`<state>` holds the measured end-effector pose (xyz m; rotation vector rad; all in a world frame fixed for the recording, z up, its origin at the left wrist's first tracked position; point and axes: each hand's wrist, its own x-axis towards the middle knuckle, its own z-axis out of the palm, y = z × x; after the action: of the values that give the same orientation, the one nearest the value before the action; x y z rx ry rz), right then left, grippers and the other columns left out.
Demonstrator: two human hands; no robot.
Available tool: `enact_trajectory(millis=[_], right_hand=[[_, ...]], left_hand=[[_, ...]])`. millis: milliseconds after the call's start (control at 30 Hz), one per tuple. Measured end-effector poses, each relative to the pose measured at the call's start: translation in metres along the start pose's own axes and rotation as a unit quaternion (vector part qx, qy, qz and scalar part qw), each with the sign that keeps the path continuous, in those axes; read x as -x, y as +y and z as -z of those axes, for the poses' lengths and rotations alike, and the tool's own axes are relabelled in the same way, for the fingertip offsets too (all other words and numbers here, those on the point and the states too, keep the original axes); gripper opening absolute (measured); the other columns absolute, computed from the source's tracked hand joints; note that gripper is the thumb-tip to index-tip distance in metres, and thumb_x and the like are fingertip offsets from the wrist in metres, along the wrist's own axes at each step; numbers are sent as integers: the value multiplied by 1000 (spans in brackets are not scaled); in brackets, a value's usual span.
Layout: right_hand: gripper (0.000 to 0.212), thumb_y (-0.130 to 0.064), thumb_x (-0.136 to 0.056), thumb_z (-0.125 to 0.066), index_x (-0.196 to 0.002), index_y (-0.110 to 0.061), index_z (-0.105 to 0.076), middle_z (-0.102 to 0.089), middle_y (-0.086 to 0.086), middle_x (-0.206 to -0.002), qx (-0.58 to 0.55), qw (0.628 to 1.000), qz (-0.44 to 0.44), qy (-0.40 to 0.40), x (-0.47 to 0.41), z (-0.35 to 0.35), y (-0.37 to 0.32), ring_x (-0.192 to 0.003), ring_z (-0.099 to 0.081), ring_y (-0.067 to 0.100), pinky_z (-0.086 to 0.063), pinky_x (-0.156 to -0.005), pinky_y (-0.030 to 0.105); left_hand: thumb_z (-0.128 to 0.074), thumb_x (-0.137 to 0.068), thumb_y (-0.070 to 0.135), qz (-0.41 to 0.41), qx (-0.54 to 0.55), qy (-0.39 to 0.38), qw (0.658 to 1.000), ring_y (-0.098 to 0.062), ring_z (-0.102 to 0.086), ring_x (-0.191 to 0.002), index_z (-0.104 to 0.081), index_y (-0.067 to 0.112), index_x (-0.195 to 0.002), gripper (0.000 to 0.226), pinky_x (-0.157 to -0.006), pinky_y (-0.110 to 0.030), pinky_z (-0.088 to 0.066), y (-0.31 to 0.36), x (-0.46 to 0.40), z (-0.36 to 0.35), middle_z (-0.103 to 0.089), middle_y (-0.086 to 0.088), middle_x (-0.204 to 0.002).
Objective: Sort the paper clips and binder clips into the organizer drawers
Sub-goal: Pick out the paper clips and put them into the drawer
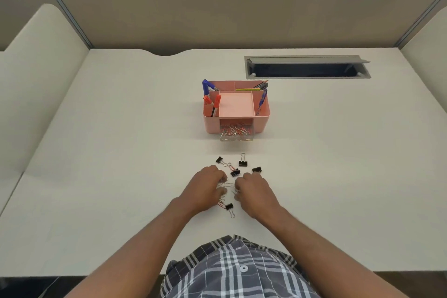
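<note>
A pink desk organizer (235,122) stands mid-desk, its clear front drawer (237,137) pulled out and holding many paper clips. Loose clips lie in front of me: black binder clips (243,163) spread around a small heap of silver paper clips (227,184). My left hand (205,189) and my right hand (252,191) rest on the desk either side of that heap, fingers curled onto the paper clips. Whether either hand has clips pinched is hidden by the fingers. One binder clip (229,207) lies near my wrists.
The organizer's top compartments hold red and blue markers (216,101), pens and pencils (260,86). An open grey cable hatch (307,68) is set into the desk at the back right. Beige partition walls enclose the white desk (121,152).
</note>
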<state>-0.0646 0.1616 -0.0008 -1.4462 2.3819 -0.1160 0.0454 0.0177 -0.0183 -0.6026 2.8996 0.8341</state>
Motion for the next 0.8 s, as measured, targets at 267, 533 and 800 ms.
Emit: enact_trajectory(millis=[267,533,800], right_hand=[[20,-22,-92,-52,-80,-11,-64,-64,8,-81,-33,997,11,67,-5,2,5,-81,-54,30,-45,-67,39],[20,-20,-92,-53,-84,-14,-71,-69,2,-80,-205,974,-88,45,-7,14,20,-80,-61,21,-48,-70,33],[15,-15,-89,-60,-98,-21,-71,-72,1,-80,-379,906,-188,29,-7,38,35,-68,-69,19,-59,-71,35]], left_hand=[[-51,-95,18,35,22,47,998,-21,-56,-91,-61,18,-100,11,-79,-37,-48,6,-3,-2,-60,0,-95],[-61,-83,15,31,58,38,997,-14,-49,-101,-55,16,-121,38,-88,-23,-39,2,3,-3,-51,5,-104],[-58,-91,16,29,23,50,998,-21,-50,-105,-55,12,-127,37,-87,-24,-36,3,0,-5,-56,-4,-109]])
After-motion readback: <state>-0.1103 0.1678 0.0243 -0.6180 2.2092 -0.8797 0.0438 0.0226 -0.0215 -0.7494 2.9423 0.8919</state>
